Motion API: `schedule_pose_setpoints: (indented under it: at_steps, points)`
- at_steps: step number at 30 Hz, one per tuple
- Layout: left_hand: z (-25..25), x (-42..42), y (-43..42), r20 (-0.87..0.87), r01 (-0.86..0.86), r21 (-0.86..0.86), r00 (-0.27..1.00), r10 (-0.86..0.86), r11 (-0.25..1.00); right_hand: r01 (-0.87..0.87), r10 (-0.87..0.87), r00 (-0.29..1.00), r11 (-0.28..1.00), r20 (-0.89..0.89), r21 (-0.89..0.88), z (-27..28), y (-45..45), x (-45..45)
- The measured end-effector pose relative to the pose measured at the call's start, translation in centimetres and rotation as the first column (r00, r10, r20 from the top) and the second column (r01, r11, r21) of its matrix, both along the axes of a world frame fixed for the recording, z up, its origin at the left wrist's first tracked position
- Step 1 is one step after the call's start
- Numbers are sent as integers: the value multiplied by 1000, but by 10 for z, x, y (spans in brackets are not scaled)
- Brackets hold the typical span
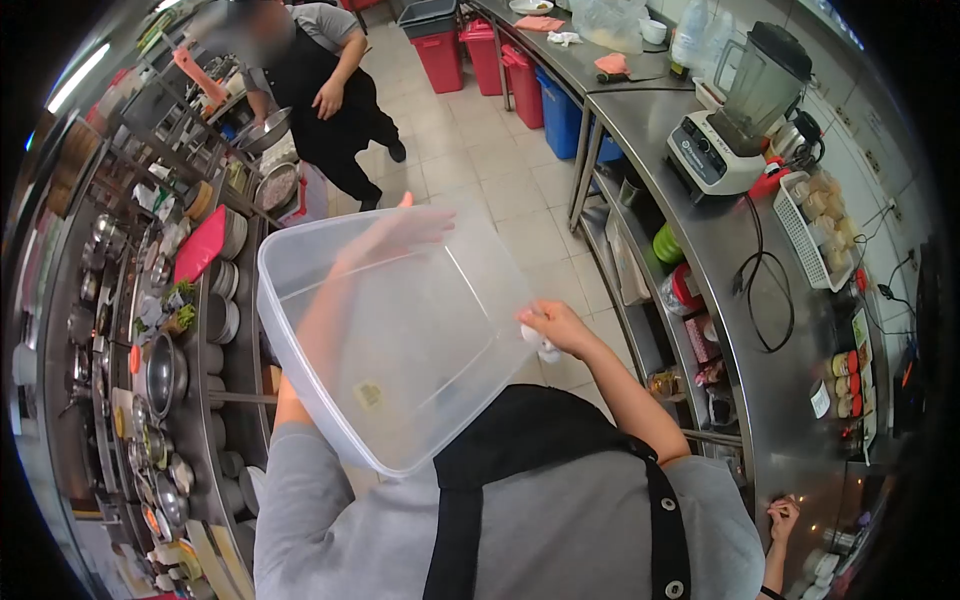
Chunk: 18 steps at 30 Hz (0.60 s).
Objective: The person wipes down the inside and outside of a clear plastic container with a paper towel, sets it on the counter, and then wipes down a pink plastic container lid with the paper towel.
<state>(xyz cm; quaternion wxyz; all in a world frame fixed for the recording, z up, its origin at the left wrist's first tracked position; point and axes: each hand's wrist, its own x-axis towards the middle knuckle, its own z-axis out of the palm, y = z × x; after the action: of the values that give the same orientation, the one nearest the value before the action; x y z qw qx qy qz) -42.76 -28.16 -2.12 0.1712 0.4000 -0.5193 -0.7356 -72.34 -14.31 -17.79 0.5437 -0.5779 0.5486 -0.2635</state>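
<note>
A large translucent plastic container (400,330) is tilted in front of my chest. Through its wall my left hand (412,225) shows, blurred, at the far side, with its fingers stretched out and the thumb apart; whether it presses on the plastic is unclear. My left forearm also lies behind the container. At the container's right edge my right hand (558,325) is closed round a crumpled white cloth (540,345). A small yellowish label (368,395) sits on the plastic near the bottom.
A person in a dark apron (315,90) stands ahead left, holding a metal bowl (265,130). Shelves with bowls (165,375) line the left. The right steel counter (720,280) bears a blender (735,120) and white basket (815,235). Another person's hand (784,518) is lower right.
</note>
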Motion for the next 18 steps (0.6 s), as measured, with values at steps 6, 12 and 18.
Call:
schedule_pose_setpoints:
  at_steps: [6, 12, 18]
  points:
    - [-30, -16, 5, -40, 302, 87, 953, -300, 949, 96, -184, 911, 965, -368, -246, 63, -22, -44]
    - [-15, -51, -4, -39, 431, 85, 902, -429, 898, -463, 129, 881, 433, -455, -774, 98, -45, -21]
    - [-22, -58, -3, -22, 513, 102, 858, -514, 852, -564, 65, 805, 391, -590, -727, 19, -33, -25]
